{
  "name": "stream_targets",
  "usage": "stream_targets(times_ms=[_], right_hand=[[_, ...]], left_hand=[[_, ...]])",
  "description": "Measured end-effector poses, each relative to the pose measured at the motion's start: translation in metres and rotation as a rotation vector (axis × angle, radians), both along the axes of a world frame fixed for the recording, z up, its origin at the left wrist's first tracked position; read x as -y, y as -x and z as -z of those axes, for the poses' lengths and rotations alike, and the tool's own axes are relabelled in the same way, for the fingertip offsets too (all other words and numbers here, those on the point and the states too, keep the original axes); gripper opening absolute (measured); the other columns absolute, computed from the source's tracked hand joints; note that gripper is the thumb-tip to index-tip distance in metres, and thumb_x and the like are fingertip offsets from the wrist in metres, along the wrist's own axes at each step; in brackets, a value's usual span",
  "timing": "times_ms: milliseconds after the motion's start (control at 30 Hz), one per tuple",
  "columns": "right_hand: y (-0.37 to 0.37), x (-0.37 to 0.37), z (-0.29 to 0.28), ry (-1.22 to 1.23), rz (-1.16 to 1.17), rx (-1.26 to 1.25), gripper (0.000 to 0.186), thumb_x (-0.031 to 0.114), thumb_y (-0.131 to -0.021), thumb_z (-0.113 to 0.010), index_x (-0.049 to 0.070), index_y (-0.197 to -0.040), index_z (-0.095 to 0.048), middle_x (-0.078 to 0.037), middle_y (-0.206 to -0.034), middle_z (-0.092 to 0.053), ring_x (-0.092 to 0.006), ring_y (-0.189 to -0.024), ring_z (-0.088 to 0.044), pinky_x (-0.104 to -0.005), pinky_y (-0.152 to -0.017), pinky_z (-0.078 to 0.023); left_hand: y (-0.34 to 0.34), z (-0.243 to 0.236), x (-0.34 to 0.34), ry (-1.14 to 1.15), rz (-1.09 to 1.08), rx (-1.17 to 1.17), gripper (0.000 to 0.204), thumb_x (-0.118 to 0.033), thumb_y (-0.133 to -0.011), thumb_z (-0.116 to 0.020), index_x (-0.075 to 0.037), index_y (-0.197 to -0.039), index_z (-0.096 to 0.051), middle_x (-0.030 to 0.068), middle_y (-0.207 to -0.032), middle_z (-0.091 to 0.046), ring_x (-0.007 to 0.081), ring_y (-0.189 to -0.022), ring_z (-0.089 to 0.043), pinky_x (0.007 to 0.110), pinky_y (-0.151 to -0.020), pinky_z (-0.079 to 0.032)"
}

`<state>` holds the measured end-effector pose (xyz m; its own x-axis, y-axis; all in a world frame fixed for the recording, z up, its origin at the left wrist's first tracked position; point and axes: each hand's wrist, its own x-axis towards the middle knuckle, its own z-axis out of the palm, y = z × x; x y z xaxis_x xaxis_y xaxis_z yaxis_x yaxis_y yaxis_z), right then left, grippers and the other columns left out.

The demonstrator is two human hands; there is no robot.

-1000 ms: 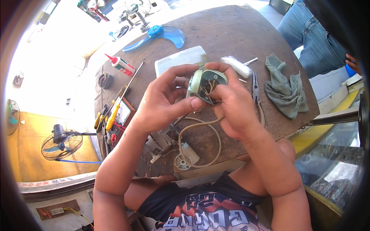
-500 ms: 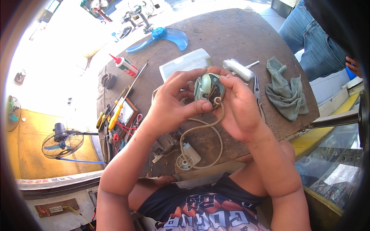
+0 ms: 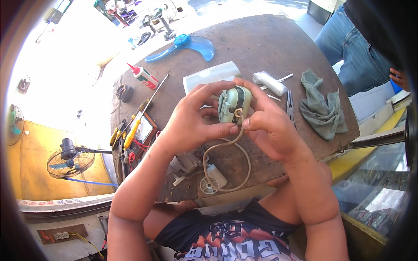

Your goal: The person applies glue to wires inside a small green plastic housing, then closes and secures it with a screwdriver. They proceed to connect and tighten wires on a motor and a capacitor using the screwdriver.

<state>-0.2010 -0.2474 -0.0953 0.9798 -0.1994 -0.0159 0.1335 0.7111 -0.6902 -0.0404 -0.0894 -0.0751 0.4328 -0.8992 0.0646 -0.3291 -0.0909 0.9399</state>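
While only the head view is given, everything needed is seen in it. A pale green motor housing [image 3: 234, 104] is gripped between both hands above the brown workbench [image 3: 261, 48]. The left hand [image 3: 191, 124] is closed on the housing's left side, thumb pressed along its lower edge. The right hand [image 3: 272, 126] is closed on its right side, thumb and forefinger pinched at the point where the beige cord [image 3: 226, 152] leaves the casing. The cord is looped down below the hands to a white plug [image 3: 212, 179] lying near the bench's near edge.

The step in hand is judged to be the seating of the cord at its exit from the housing. A firm hold by the left hand and a small, exact push or pull by the right fingers would be called for next.

Just beyond the left fingertips a white plastic cover [image 3: 209, 75] is lying; past the right hand, pliers [image 3: 290, 104] and a grey rag [image 3: 321, 108] are set apart. Left of the left wrist, screwdrivers [image 3: 130, 130] and a meter [image 3: 146, 128] are crowded together. Open bench is left further out, toward a blue fan blade [image 3: 191, 45]. The slack cord loop close to the near edge could be snagged.
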Motion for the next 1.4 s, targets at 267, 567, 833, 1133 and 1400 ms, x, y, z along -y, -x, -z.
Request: stream_targets(times_ms=[267, 567, 833, 1133, 1400], right_hand=[[0.001, 0.001, -0.002, 0.100, -0.054, -0.029, 0.084, -0.001, -0.094, -0.052, 0.000, -0.172, -0.022, -0.018, -0.151, -0.055, -0.0279, -0.137, -0.060, -0.0436, -0.113, -0.052], [0.003, -0.003, -0.007, 0.101, -0.031, -0.042, 0.079, 0.001, -0.100, -0.049, 0.003, -0.174, -0.022, -0.021, -0.155, -0.051, -0.0295, -0.143, -0.057, -0.0437, -0.119, -0.048], [0.000, -0.002, -0.002, 0.335, -0.005, -0.060, 0.073, 0.006, -0.104, -0.051, 0.006, -0.173, -0.026, -0.018, -0.153, -0.053, -0.0244, -0.139, -0.059, -0.0414, -0.114, -0.052], [-0.001, -0.003, 0.002, 0.452, 0.019, -0.064, 0.068, 0.006, -0.108, -0.048, 0.008, -0.171, -0.026, -0.013, -0.147, -0.056, -0.0193, -0.133, -0.062, -0.0370, -0.110, -0.054], [-0.003, -0.005, 0.004, 0.532, 0.009, -0.097, 0.071, 0.009, -0.110, -0.053, 0.003, -0.171, -0.019, -0.014, -0.140, -0.056, -0.0182, -0.126, -0.057, -0.0341, -0.107, -0.050]], left_hand=[[-0.001, -0.019, -0.004, -0.117, 0.030, 0.097, 0.089, -0.018, -0.078, -0.100, -0.007, -0.156, -0.061, 0.0086, -0.137, -0.063, 0.0192, -0.121, -0.067, 0.040, -0.108, -0.060], [0.000, -0.026, -0.004, -0.057, 0.016, 0.050, 0.088, -0.018, -0.079, -0.100, -0.008, -0.157, -0.061, 0.0071, -0.132, -0.064, 0.0172, -0.120, -0.066, 0.037, -0.105, -0.061], [0.002, -0.028, -0.005, -0.093, 0.025, 0.166, 0.087, -0.020, -0.079, -0.101, -0.007, -0.156, -0.062, 0.0070, -0.129, -0.065, 0.0164, -0.118, -0.065, 0.035, -0.103, -0.061], [0.002, -0.028, -0.003, -0.126, 0.012, 0.224, 0.088, -0.022, -0.076, -0.103, -0.006, -0.153, -0.064, 0.0065, -0.128, -0.065, 0.0155, -0.114, -0.065, 0.033, -0.099, -0.061], [0.009, -0.024, -0.004, -0.200, -0.061, 0.252, 0.087, -0.024, -0.072, -0.105, -0.007, -0.148, -0.067, 0.0077, -0.131, -0.064, 0.0178, -0.118, -0.068, 0.035, -0.099, -0.063]])
